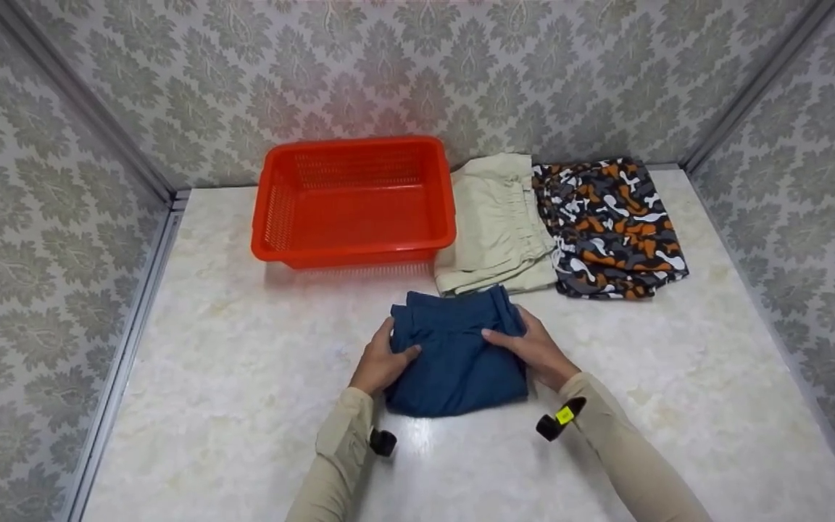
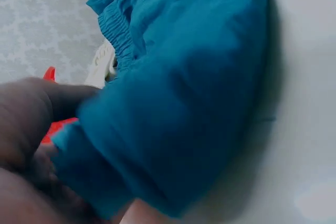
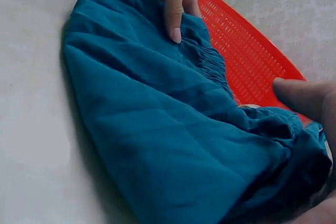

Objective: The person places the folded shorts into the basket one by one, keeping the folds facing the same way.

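Blue garment, lower centre: gripped by left hand and right hand; folds may be loosened by uneven pulling.

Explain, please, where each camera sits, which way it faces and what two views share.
Head: worn on the head, facing forward and down at the blue garment and red basket; left hand, right hand and sleeves show.
Left wrist: worn there, looking closely across the blue garment; the blurred left hand and a right fingertip show.
Right wrist: worn there, looking across the blue garment towards the basket; parts of both hands show.
Shared: both wrist views include blue garment and red basket.
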Available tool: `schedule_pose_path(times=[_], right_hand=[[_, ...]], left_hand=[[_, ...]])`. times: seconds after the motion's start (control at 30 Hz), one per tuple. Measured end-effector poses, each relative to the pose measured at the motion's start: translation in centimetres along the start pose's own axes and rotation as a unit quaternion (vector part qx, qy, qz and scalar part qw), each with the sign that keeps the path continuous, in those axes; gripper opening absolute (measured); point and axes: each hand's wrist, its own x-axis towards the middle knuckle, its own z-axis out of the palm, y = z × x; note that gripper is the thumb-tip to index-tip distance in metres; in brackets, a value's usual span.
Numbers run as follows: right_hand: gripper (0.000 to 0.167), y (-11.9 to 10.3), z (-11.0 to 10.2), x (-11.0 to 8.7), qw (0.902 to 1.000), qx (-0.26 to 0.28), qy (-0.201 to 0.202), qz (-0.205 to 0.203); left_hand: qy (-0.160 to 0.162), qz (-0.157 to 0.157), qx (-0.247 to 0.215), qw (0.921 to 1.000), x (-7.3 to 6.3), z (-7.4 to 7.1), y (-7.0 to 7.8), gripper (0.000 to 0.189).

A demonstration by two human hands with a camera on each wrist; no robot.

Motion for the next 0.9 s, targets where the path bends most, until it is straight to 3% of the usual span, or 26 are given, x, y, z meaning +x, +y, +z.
schedule_pose_path(times=[0.1,0.23,0.4,0.5,0.6,0.7,0.9], right_hand=[[0.080,0.0,0.1,0.0,0.9993,-0.017,-0.005,-0.033],[0.076,-1.1,0.1,-0.4,0.9982,-0.013,-0.004,-0.058],[0.076,-4.8,-0.4,-0.7,0.9957,0.032,-0.014,-0.086],[0.074,-7.6,-0.3,0.1,0.9905,0.068,-0.036,-0.115],[0.072,-10.3,0.0,1.7,0.9850,0.091,-0.055,-0.136],[0.072,-13.0,0.6,3.8,0.9805,0.116,-0.075,-0.140],[0.079,-17.4,2.7,8.9,0.9805,0.150,-0.094,-0.085]], left_hand=[[-0.010,0.030,-0.023,0.9992,-0.2,-0.1,-0.5,0.076],[0.003,0.064,-0.075,0.9951,-0.8,-0.6,-0.1,0.053],[0.020,0.116,-0.160,0.9801,-1.3,-2.8,2.3,0.041],[0.043,0.157,-0.174,0.9714,-1.0,-4.7,4.2,0.043],[0.068,0.189,-0.169,0.9648,0.0,-6.6,5.9,0.044],[0.087,0.205,-0.164,0.9611,2.0,-8.4,7.3,0.045],[0.118,0.184,-0.127,0.9676,6.7,-12.4,8.9,0.045]])
